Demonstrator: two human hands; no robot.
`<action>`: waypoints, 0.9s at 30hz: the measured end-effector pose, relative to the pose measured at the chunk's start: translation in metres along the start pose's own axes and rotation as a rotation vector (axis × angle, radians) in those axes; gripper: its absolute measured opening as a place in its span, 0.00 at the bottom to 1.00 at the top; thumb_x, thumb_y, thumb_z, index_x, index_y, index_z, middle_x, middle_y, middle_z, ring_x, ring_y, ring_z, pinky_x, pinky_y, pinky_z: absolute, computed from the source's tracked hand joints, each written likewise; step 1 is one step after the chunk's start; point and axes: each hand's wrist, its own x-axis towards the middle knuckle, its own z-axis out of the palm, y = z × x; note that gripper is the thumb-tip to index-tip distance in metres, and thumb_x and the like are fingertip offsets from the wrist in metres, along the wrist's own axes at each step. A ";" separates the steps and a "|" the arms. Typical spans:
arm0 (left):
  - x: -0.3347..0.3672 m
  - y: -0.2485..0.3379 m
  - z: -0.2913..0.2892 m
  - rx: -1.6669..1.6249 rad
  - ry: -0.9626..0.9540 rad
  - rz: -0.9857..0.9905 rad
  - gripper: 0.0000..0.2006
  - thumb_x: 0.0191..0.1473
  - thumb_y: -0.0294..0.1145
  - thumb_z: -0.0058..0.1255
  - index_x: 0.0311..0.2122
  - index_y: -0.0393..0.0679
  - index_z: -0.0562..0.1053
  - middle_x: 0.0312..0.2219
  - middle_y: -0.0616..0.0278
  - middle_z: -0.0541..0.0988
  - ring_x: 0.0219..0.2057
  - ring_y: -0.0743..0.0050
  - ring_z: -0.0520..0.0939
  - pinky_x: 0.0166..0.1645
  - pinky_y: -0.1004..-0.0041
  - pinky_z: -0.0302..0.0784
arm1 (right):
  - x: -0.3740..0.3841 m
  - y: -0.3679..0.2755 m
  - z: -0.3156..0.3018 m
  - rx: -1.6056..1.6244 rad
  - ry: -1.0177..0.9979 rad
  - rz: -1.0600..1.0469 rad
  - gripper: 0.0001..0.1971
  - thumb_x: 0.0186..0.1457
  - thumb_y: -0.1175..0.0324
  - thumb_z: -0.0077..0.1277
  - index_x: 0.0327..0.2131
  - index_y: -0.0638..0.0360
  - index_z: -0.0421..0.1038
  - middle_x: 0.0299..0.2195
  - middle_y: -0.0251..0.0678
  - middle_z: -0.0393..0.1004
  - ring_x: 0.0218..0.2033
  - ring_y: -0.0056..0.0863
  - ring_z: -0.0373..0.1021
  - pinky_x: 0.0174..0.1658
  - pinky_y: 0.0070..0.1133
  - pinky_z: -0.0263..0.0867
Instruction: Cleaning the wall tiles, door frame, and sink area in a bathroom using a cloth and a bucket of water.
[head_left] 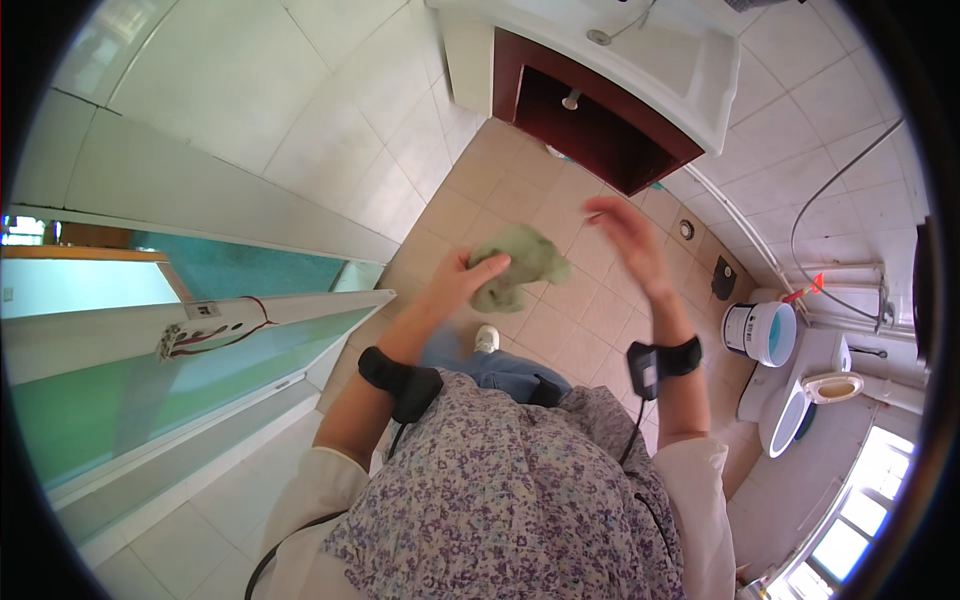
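My left hand (459, 283) is closed on a crumpled pale green cloth (527, 258), its thumb lying over the near side. The cloth hangs in the air above the tiled floor, with darker stains on it. My right hand (636, 240) is raised to the right of the cloth and apart from it. Its fingers are loosely bent and hold nothing that I can see. Both wrists carry black straps with small boxes and cables.
Ahead stands a white washbasin (722, 92) over a dark red cabinet (510, 75) with an open front. A white bucket (741, 330) and a toilet (786, 422) are at the right. On the left, a door (190, 365) with green panels stands near the wall.
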 end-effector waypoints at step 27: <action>0.361 -0.011 0.112 -0.340 0.396 0.597 0.13 0.51 0.35 0.41 0.39 0.39 0.61 0.30 0.59 0.66 0.34 0.71 0.68 0.38 0.72 0.66 | 0.187 0.156 -0.262 -0.999 0.606 0.623 0.39 0.45 0.48 0.41 0.53 0.68 0.44 0.48 0.55 0.57 0.48 0.45 0.58 0.49 0.29 0.55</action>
